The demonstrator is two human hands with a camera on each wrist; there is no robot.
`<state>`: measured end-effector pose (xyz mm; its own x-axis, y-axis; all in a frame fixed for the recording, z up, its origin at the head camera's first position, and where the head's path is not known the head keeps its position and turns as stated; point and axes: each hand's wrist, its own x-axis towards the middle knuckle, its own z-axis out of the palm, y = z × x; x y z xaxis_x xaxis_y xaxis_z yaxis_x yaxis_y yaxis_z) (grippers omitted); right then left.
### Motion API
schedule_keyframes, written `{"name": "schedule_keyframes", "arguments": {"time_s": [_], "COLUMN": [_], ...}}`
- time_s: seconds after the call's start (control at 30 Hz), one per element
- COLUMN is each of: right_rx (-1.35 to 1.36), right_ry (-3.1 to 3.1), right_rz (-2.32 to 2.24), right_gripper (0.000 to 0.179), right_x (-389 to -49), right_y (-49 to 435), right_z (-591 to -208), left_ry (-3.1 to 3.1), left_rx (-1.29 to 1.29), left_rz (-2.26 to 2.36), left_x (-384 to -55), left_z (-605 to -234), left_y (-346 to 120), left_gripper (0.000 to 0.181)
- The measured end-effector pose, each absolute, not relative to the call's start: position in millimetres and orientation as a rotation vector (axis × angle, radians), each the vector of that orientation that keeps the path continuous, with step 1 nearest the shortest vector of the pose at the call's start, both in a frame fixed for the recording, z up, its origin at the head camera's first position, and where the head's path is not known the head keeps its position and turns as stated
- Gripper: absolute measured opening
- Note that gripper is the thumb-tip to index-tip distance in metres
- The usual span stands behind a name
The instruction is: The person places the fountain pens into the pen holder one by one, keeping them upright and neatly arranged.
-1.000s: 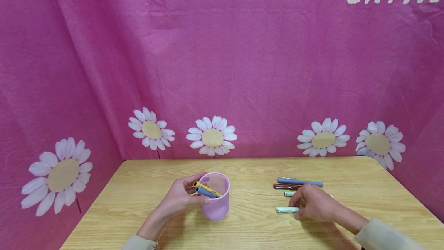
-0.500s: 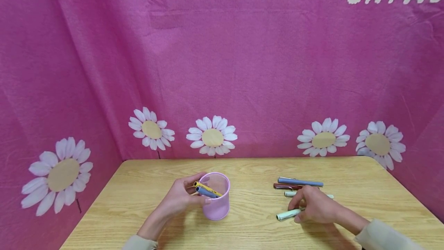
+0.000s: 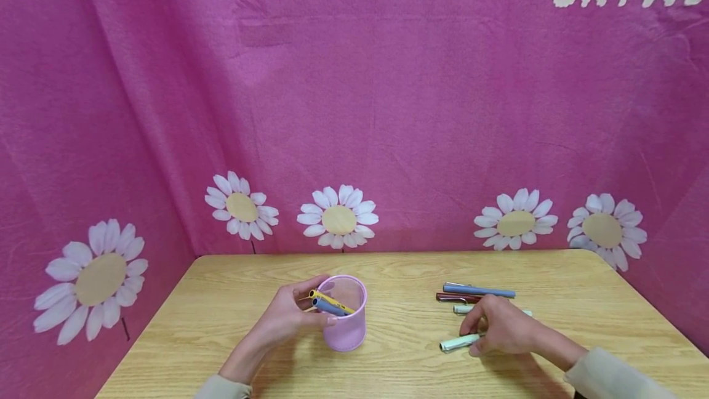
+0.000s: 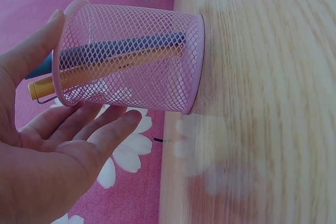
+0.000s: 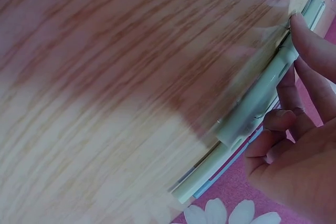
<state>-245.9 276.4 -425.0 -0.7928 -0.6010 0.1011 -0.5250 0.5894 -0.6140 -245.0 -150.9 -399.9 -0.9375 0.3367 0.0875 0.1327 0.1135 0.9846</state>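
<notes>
My left hand (image 3: 288, 313) holds a pink mesh pen cup (image 3: 346, 334) near its rim, thumb on one side and fingers on the other. The cup stands upright on the table. Inside it lean a yellow pen (image 4: 42, 87) and a blue-grey pen (image 3: 328, 306), their tops over the rim by my hand. At the right, my right hand (image 3: 506, 328) pinches a mint-green pen (image 3: 458, 343) between thumb and fingers, close over the tabletop. The held pen (image 5: 254, 103) slants through the right wrist view; its far end is hidden behind my hand in the head view.
Beyond my right hand lie a blue pen (image 3: 479, 290), a dark red pen (image 3: 456, 297) and another pale green pen (image 3: 461, 310), partly covered by the hand. The wooden table (image 3: 399, 276) ends at a pink cloth (image 3: 421, 140) with daisies.
The mint-green pen has tilted in my right hand, its visible end swinging toward the table's near side. My left hand and the cup stay where they were.
</notes>
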Motion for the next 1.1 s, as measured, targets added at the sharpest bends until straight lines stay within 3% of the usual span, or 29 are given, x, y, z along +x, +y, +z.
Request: {"name": "schedule_keyframes", "arguments": {"time_s": [1.1], "right_rx": [-0.897], "right_ry": [2.716], "right_rz": [-1.118], "right_gripper": [0.017], "right_x": [-235], "right_y": [256], "right_z": [-409], "left_ry": [2.208], "left_rx": [0.476], "left_rz": [1.939], "left_x": [-246], "left_z": [-401], "left_y": [-152], "left_gripper": [0.085]}}
